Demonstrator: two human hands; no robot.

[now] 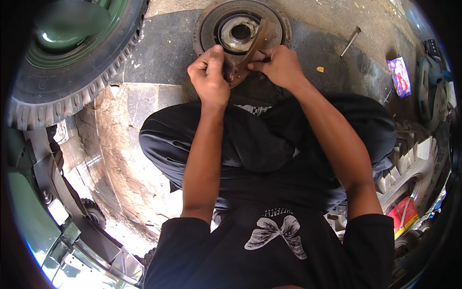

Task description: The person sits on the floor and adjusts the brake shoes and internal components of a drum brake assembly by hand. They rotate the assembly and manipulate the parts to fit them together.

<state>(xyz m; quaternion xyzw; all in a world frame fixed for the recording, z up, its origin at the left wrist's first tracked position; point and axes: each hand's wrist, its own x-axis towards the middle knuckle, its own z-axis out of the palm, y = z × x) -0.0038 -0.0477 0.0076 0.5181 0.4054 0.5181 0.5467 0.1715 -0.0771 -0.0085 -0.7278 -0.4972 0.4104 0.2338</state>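
Black cloth fills the foreground of the head view: a dark shirt with a pale butterfly print (275, 232), then dark trousers (260, 144) folded over the squatting person's knees, from which both bare forearms run up the picture. Beyond the knees a round brake drum (207, 24) lies flat on the stained concrete floor (144, 159), its open hub facing up, and everything else is placed from it. At the drum's near rim the left hand (209, 77) is clenched into a fist, its grip closed around the lower end of a curved brown brake shoe (255, 45). The right hand (281, 65), just right of it, pinches the same shoe at its near edge with fingers curled tight. That shoe stands on edge, its long axis slanting from the hands up and to the right across the drum's hub, the far tip pointing toward the drum's far right rim. Left of the drum sits a large knobby tyre on a green wheel (72, 62). Right of it, well apart, a metal bolt (351, 41) lies on the floor, and farther right a small coloured packet (399, 76).
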